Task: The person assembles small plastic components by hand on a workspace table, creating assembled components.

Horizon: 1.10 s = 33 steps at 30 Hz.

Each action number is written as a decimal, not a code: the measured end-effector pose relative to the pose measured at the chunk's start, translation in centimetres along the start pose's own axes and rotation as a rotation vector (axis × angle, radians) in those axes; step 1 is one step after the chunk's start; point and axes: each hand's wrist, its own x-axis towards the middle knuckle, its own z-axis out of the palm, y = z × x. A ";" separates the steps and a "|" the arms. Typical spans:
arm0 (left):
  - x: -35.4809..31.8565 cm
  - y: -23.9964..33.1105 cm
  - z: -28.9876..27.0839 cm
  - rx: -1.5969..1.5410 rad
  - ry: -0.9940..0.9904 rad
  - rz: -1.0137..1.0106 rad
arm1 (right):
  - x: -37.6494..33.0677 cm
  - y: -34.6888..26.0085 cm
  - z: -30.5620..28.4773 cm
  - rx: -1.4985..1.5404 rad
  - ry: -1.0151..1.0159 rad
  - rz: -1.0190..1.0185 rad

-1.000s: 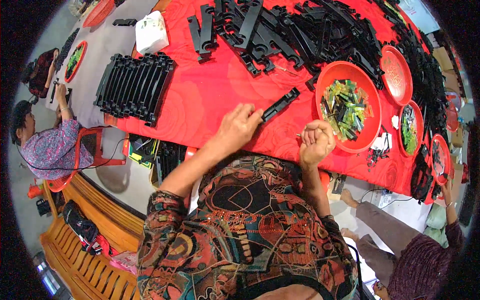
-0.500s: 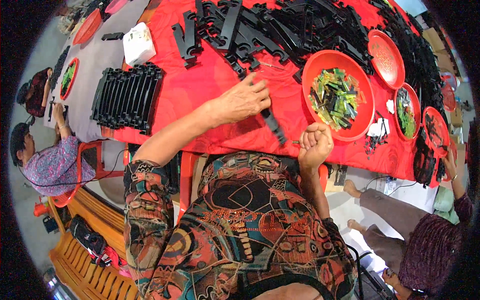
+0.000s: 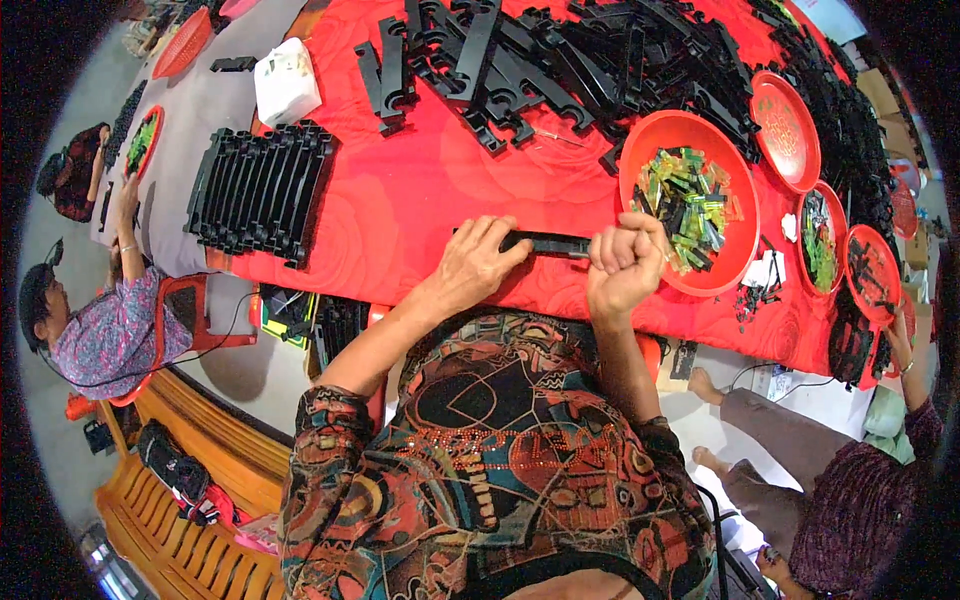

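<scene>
A slim black plastic part (image 3: 548, 243) lies level above the red cloth near the table's front edge. My left hand (image 3: 478, 262) is closed round its left end, thumb and fingers gripping it. My right hand (image 3: 628, 265) is curled into a closed fist against the right end of the part. What sits inside those fingers is hidden. Just beyond the right hand stands a red plastic bowl (image 3: 742, 262) full of small green, yellow and dark strips (image 3: 685, 195).
A heap of black parts (image 3: 590, 60) covers the far side. At left stand a row of similar parts (image 3: 262, 195) and a white tissue pack (image 3: 287, 82). More red trays (image 3: 785, 130) line the right, by a white scrap (image 3: 765, 270). Co-workers sit left (image 3: 110, 325) and right (image 3: 870, 500).
My left hand has come nearer and taken the black part with it, turning it from slanted to level. Its right end now meets my right fist, which was apart from it.
</scene>
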 end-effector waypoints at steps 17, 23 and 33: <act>-0.3 -0.3 1.4 0.012 -0.045 -0.035 | 0.2 3.7 -1.4 -0.232 0.065 0.082; 0.0 -0.2 1.2 0.004 -0.064 -0.055 | 0.1 3.6 -1.3 -0.108 0.060 0.073; 0.0 0.0 1.2 -0.014 -0.062 -0.069 | 0.3 3.6 -1.8 -0.177 0.060 0.089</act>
